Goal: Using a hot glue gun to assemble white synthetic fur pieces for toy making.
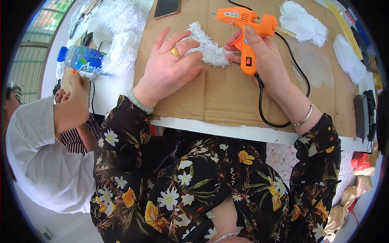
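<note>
My right hand (267,60) is wrapped round the handle of an orange hot glue gun (247,20), whose nozzle points left. Its fingertips also reach the right end of a white fringed fabric piece (208,46) lying on the cardboard. A glue stick (285,31) sticks out of the gun's back, and a black cord (265,107) runs from the handle's base. My left hand (172,67), wearing a gold ring, hovers palm down at the left side of the fringed piece, fingers apart. Whether its fingertips touch the piece I cannot tell.
Brown cardboard (227,97) covers the white table. A phone (167,9) lies at the far edge. More white fringed pieces (303,23) rest at right, and a white fluffy heap (125,36) stands left beside a water bottle (83,58). A co-worker in a grey sleeve (44,162) sits at left.
</note>
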A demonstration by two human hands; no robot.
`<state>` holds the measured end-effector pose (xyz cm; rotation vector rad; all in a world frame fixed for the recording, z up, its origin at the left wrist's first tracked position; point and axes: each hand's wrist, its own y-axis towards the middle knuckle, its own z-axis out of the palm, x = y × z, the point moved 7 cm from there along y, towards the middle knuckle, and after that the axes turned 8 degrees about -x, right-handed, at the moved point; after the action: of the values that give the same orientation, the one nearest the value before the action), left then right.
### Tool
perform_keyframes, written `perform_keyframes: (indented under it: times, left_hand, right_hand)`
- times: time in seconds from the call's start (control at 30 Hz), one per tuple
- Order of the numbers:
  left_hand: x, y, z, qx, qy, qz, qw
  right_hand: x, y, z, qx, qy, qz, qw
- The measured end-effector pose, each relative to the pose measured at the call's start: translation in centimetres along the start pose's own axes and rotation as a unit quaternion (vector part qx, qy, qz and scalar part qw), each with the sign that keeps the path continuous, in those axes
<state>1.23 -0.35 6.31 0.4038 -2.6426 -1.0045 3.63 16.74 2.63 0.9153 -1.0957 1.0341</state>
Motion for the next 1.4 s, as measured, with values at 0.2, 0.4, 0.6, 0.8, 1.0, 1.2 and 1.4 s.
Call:
perform_keyframes:
  times: [0.2, 0.4, 0.6, 0.8, 1.0, 1.2, 1.4]
  left_hand:
    - [-0.6, -0.2, 0.9, -0.012, 0.035, 0.115, 0.993]
    - [0.0, 0.7, 1.2, 0.011, -0.078, 0.056, 0.995]
    - [1.9, 1.1, 3.4, 0.083, -0.272, -0.114, 0.952]
    - [2.4, 1.6, 4.2, 0.105, -0.259, -0.116, 0.953]
    - [4.3, 2.9, 5.7, 0.159, -0.259, -0.184, 0.935]
    - [5.1, 3.1, 5.8, 0.241, -0.258, -0.25, 0.902]
    - [5.2, 3.2, 6.1, 0.199, -0.233, -0.236, 0.922]
  right_hand:
    - [0.0, 0.0, 0.1, 0.008, 0.004, 0.005, 1.0]
    - [0.2, 0.0, 0.3, 0.008, 0.009, 0.009, 1.0]
    - [-0.1, 0.2, -0.3, 0.013, 0.002, 0.013, 1.0]
    - [0.3, 0.1, -0.1, 0.026, -0.007, 0.01, 1.0]
    - [3.1, -1.2, 0.2, -0.019, 0.015, -0.085, 0.996]
    - [2.2, -2.5, 1.7, -0.01, 0.049, -0.018, 0.999]
    - [0.9, -1.7, 2.0, -0.004, 0.052, 0.014, 0.999]
